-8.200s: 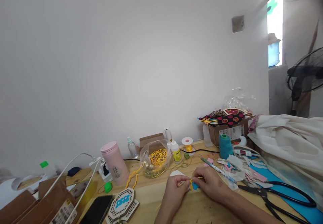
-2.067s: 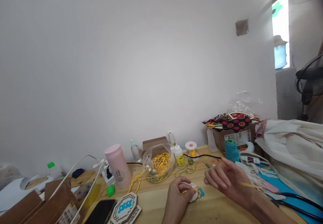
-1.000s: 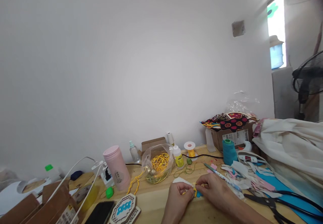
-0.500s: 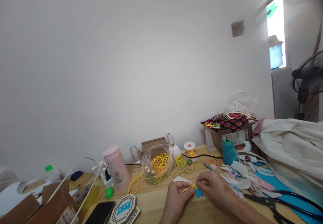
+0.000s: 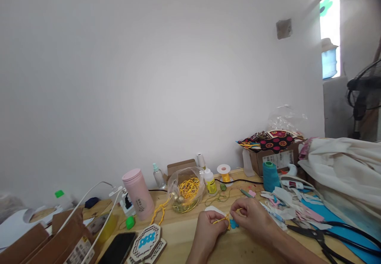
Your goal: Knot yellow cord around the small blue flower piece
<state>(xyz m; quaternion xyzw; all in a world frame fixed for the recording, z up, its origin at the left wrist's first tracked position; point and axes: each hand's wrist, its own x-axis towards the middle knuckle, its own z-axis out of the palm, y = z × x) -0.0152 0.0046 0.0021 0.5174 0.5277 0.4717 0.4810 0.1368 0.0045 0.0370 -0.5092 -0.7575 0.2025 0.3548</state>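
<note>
Head view: the left hand (image 5: 207, 230) and right hand (image 5: 252, 217) are pinching yellow cord (image 5: 219, 220) close together, apparently steadying it beside the blue flower (image 5: 233, 224).

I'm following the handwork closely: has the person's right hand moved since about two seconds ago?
Yes: judged against the teal cone-shaped thread spool, the right hand has moved left.
</note>
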